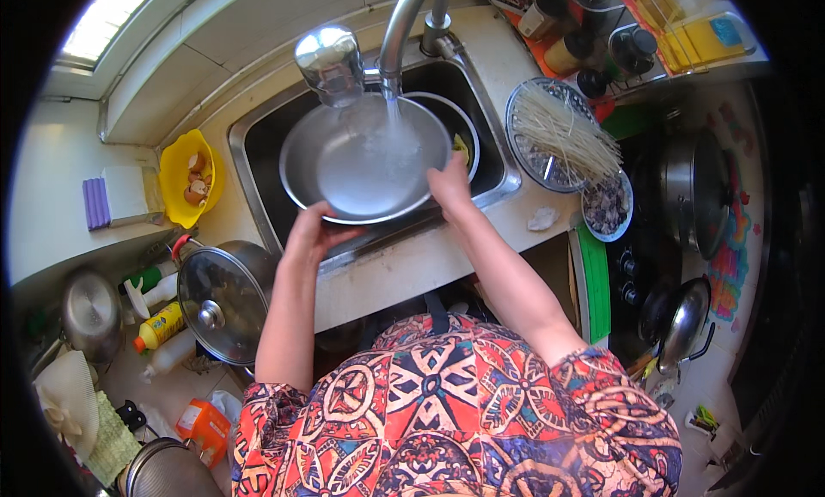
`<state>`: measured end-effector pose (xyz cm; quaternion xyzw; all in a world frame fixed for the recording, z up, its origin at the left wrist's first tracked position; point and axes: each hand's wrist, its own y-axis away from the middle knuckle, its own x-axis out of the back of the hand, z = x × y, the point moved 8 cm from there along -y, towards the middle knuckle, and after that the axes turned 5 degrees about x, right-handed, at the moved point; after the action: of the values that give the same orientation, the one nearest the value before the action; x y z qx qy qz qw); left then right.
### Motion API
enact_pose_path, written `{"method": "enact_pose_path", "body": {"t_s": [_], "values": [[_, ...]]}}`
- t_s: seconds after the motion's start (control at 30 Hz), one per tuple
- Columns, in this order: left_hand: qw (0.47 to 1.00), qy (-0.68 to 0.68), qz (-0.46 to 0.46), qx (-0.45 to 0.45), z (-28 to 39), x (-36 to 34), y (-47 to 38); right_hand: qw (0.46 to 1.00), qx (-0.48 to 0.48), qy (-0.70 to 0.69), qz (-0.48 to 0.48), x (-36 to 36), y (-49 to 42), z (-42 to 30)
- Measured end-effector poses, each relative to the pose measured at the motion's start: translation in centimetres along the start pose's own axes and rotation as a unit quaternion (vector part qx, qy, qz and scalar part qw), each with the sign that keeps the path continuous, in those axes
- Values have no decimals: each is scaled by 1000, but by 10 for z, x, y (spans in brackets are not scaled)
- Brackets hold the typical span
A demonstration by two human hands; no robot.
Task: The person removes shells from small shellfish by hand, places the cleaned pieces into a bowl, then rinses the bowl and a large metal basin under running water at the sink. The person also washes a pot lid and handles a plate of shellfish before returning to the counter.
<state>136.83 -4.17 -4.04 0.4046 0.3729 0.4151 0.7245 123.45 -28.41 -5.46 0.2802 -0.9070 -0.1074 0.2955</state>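
A wide stainless steel basin [364, 168] is held over the kitchen sink [258, 168]. From the faucet spout [390, 78] water runs into it and spreads over its bottom. My left hand [316, 234] grips the basin's near left rim, with fingers under it. At its right rim, my right hand [449, 181] holds the edge. Behind and partly hidden by this basin, a second round metal bowl [474, 130] stands in the sink with something yellow-green [460, 148] inside. A chrome cylindrical fitting [330, 65] hangs beside the spout, over the basin's far rim.
Left of the sink are a yellow bowl [171, 188] with eggshells and a lidded pot [219, 304]. To the right, dry noodles [564, 133] lie across a metal colander [515, 136], near a bowl of chopped dark food [606, 207]. A large pot [693, 188] is on the stove.
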Motion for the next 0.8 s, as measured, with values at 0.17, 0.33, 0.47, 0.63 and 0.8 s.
{"method": "enact_pose_path", "body": {"t_s": [0.17, 0.33, 0.47, 0.63, 0.8], "values": [[989, 84, -46, 110, -76, -34, -63, 965, 183, 162, 99, 69, 15, -60], [954, 299, -9, -25, -82, -62, -100, 947, 273, 50, 163, 82, 15, -65], [924, 365, -101, -62, -66, -59, -75, 959, 169, -197, 113, 41, 2, -26], [961, 232, -71, -136, -29, -41, -34, 944, 97, -314, 34, -28, -9, 1], [963, 48, 85, -250, 25, 2, 10, 966, 229, 45, 111, -10, -66, -33]]}}
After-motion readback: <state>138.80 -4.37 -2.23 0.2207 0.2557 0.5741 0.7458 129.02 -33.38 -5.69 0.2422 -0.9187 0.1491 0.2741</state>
